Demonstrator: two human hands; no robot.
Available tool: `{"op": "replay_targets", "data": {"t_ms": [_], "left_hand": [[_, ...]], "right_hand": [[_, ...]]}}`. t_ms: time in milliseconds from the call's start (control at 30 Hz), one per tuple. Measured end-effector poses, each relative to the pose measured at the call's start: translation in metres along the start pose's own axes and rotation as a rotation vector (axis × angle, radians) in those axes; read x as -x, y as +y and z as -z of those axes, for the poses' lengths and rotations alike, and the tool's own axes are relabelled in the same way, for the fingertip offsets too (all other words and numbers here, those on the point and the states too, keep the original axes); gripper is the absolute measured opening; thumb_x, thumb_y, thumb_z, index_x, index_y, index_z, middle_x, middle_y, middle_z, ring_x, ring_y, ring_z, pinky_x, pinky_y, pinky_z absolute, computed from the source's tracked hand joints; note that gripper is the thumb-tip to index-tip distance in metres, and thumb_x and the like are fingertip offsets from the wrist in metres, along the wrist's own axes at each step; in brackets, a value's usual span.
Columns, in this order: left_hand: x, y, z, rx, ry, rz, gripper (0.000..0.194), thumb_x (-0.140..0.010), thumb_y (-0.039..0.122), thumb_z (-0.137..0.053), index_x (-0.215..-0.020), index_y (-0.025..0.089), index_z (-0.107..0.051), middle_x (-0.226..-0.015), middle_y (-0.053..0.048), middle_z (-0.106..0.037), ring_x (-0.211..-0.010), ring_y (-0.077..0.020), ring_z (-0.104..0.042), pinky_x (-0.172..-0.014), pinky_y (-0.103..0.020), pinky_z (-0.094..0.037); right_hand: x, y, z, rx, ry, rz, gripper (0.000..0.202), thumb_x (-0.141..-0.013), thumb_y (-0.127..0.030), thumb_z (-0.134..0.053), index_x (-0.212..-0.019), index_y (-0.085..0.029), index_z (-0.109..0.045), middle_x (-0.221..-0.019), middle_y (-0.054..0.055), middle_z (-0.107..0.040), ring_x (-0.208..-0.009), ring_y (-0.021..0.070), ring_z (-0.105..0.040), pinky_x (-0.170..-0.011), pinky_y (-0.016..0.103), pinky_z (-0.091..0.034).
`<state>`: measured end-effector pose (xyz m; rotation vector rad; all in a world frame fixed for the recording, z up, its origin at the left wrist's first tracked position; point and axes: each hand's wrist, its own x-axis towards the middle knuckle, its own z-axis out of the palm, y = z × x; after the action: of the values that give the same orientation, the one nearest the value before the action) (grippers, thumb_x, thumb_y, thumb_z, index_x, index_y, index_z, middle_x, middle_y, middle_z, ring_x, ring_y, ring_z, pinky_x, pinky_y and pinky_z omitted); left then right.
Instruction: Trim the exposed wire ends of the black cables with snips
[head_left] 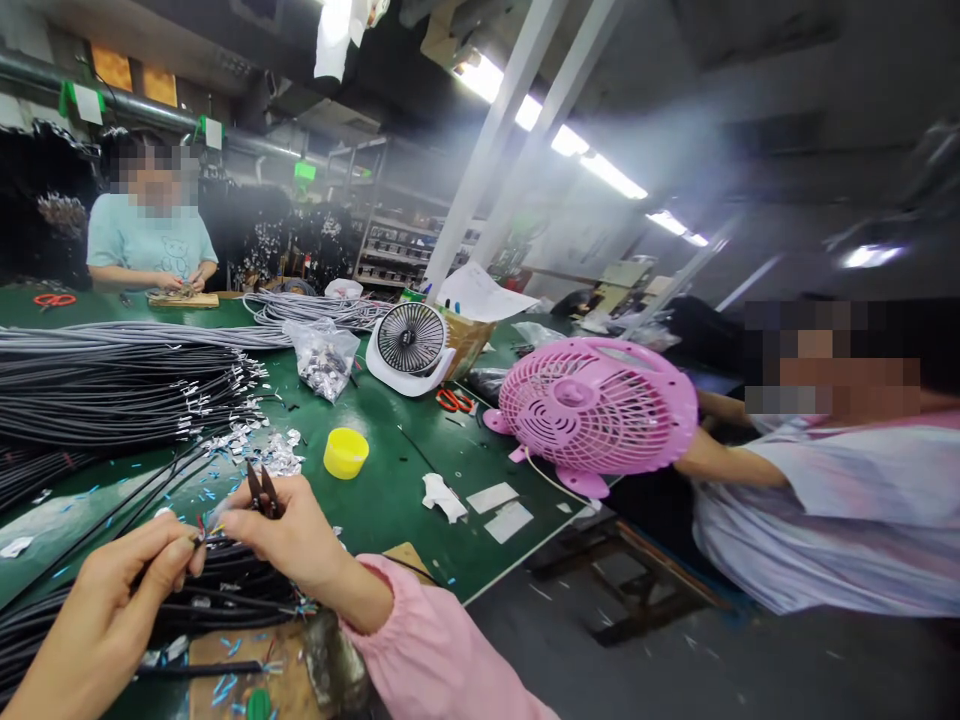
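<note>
Your left hand (112,600), lower left: thumb and forefinger closed in a pinch on the end of a thin dark cable, where coloured wires (201,525) stick out, red and yellow among them. The wires lie between your two hands, at the left fingertips and just beside the right thumb.

Your right hand (289,530): fingers curled, with a dark-bladed tool (262,488) held in them. Its two pointed blades stand up above the knuckles, slightly apart, clear of the wires. Thumb tip is close to the wires; cannot tell whether it touches them.

Below the hands: a heap of black cables (217,582), and nearer you a brown board (202,690). Across the board lies a black cable end (225,668), its thin wires spread to the right. Blue scraps (223,690) are scattered on the board; a metal block (334,665) sits at its right side.

Beyond the hands, on the green table (405,500): small silvery pieces (281,455) just past the blades, a yellow cup (346,455) farther right. Large black cable bundle (97,400) to the left, grey cables (150,338) behind it.
</note>
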<state>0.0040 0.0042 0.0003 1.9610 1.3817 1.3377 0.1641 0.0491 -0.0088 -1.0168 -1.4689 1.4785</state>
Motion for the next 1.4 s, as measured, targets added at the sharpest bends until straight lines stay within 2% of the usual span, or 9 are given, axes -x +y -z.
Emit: {"op": "replay_targets", "data": {"t_ms": [100, 200, 433, 633, 800, 967, 1067, 1267, 1400], "left_hand": [[0.0, -0.001, 0.0, 0.003, -0.01, 0.02, 0.072, -0.084, 0.083, -0.048, -0.047, 0.024, -0.066, -0.046, -0.002, -0.062, -0.04, -0.0155, -0.06, -0.04, -0.02, -0.047], [0.002, -0.002, 0.002, 0.016, 0.011, 0.076, 0.075, -0.079, 0.088, -0.048, -0.044, 0.024, -0.062, -0.042, -0.001, -0.056, -0.037, -0.0145, -0.052, -0.035, -0.022, -0.043], [-0.002, 0.004, 0.004, 0.02, -0.019, 0.272, 0.08, -0.063, 0.101, -0.041, -0.04, 0.025, -0.054, -0.043, 0.001, -0.046, -0.037, -0.0137, -0.042, -0.033, -0.025, -0.038], [-0.001, 0.007, 0.004, 0.048, -0.017, 0.203, 0.078, -0.073, 0.094, -0.045, -0.044, 0.023, -0.055, -0.043, 0.003, -0.044, -0.037, -0.0112, -0.039, -0.032, -0.021, -0.036], [0.002, 0.005, 0.004, 0.035, 0.007, 0.095, 0.075, -0.082, 0.087, -0.046, -0.045, 0.022, -0.057, -0.043, 0.002, -0.049, -0.036, -0.0111, -0.043, -0.032, -0.02, -0.038], [0.003, 0.004, 0.004, 0.025, -0.053, -0.038, 0.069, -0.093, 0.073, -0.044, -0.047, 0.023, -0.056, -0.044, 0.001, -0.052, -0.037, -0.0117, -0.049, -0.035, -0.018, -0.042], [0.004, 0.0, 0.005, 0.011, -0.07, -0.053, 0.066, -0.096, 0.068, -0.043, -0.049, 0.024, -0.057, -0.046, 0.001, -0.054, -0.039, -0.0122, -0.052, -0.037, -0.017, -0.044], [0.005, -0.002, 0.008, -0.012, -0.087, -0.012, 0.068, -0.093, 0.073, -0.041, -0.049, 0.023, -0.059, -0.045, 0.0, -0.056, -0.039, -0.0131, -0.052, -0.037, -0.018, -0.044], [0.005, 0.003, 0.007, -0.011, -0.108, -0.04, 0.064, -0.094, 0.066, -0.044, -0.048, 0.024, -0.059, -0.042, 0.0, -0.057, -0.036, -0.0124, -0.05, -0.034, -0.018, -0.043]], "right_hand": [[-0.001, 0.008, 0.002, 0.038, 0.0, -0.037, 0.015, -0.076, -0.03, -0.076, -0.07, -0.017, -0.073, -0.051, -0.007, -0.049, -0.05, 0.0086, -0.04, -0.048, 0.024, -0.029], [0.003, 0.004, 0.0, 0.104, 0.06, 0.007, 0.01, -0.076, -0.027, -0.074, -0.072, -0.017, -0.075, -0.057, -0.004, -0.056, -0.057, 0.0111, -0.047, -0.054, 0.025, -0.034], [0.007, -0.001, 0.0, 0.233, 0.036, 0.307, 0.008, -0.078, -0.02, -0.072, -0.07, -0.018, -0.073, -0.066, -0.002, -0.06, -0.066, 0.0143, -0.054, -0.063, 0.028, -0.04], [0.008, 0.002, -0.002, 0.329, 0.073, 0.542, 0.015, -0.079, -0.015, -0.073, -0.064, -0.019, -0.07, -0.064, 0.0, -0.062, -0.06, 0.0136, -0.054, -0.059, 0.026, -0.042], [0.009, 0.001, -0.003, 0.365, 0.081, 0.511, 0.018, -0.073, -0.012, -0.071, -0.057, -0.019, -0.066, -0.063, 0.0, -0.059, -0.058, 0.0133, -0.054, -0.055, 0.026, -0.041], [0.004, 0.002, 0.0, 0.287, 0.009, 0.337, 0.011, -0.071, -0.01, -0.077, -0.065, -0.019, -0.074, -0.062, -0.004, -0.058, -0.057, 0.0104, -0.052, -0.053, 0.023, -0.038], [0.002, -0.001, 0.0, 0.268, 0.058, 0.26, 0.014, -0.073, -0.01, -0.076, -0.062, -0.018, -0.072, -0.06, -0.005, -0.057, -0.058, 0.0101, -0.05, -0.053, 0.022, -0.037], [0.007, -0.007, 0.0, 0.234, -0.02, 0.217, 0.012, -0.081, -0.023, -0.075, -0.069, -0.019, -0.075, -0.067, -0.001, -0.062, -0.068, 0.0151, -0.058, -0.066, 0.027, -0.046], [0.005, 0.0, 0.001, 0.236, -0.099, 0.271, 0.029, -0.083, -0.042, -0.078, -0.071, -0.018, -0.069, -0.065, -0.002, -0.059, -0.061, 0.0128, -0.053, -0.058, 0.025, -0.04]]}}
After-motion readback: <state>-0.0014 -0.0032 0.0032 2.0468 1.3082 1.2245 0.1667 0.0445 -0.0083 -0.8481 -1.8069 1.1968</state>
